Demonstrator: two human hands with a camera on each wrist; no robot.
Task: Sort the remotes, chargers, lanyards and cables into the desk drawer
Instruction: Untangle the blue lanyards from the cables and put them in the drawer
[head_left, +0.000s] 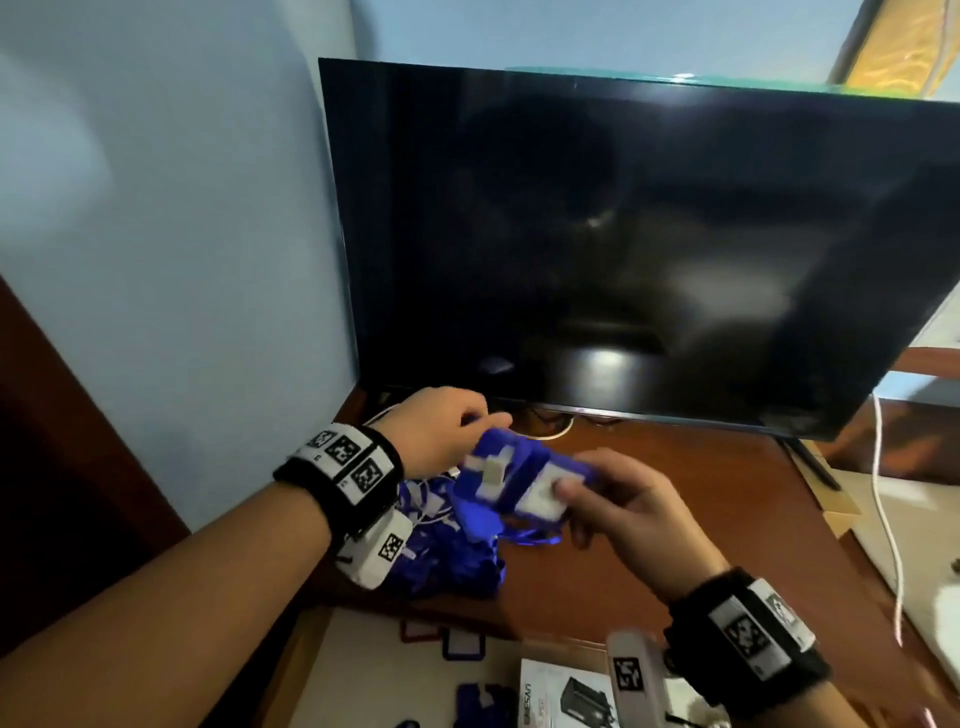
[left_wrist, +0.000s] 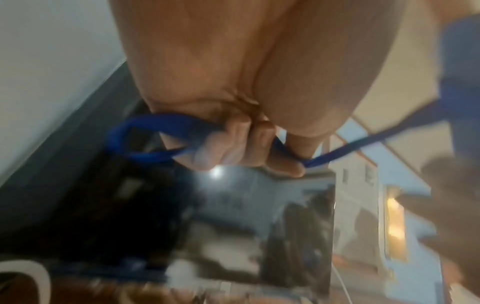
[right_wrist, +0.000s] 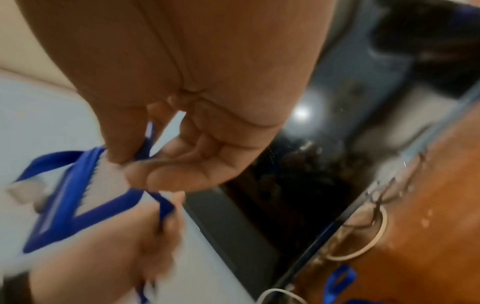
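1. Hands working above our wooden desk (head_left: 649, 545): head view is showing our left hand (head_left: 441, 431) and right hand (head_left: 623, 509) sharing blue lanyards (head_left: 519, 478).
2. Left wrist view is revealing fingers (left_wrist: 233, 144) clamping the strap (left_wrist: 145, 131).
3. Right wrist view is revealing our thumb pinching a badge holder (right_wrist: 85, 195).

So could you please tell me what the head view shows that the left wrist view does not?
Only the head view shows the right hand pinching a blue badge holder, and the lanyard pile on the wooden desk. Only the left wrist view shows the grip: fingers curled round the blue strap. Both show the left hand and the dark TV screen.
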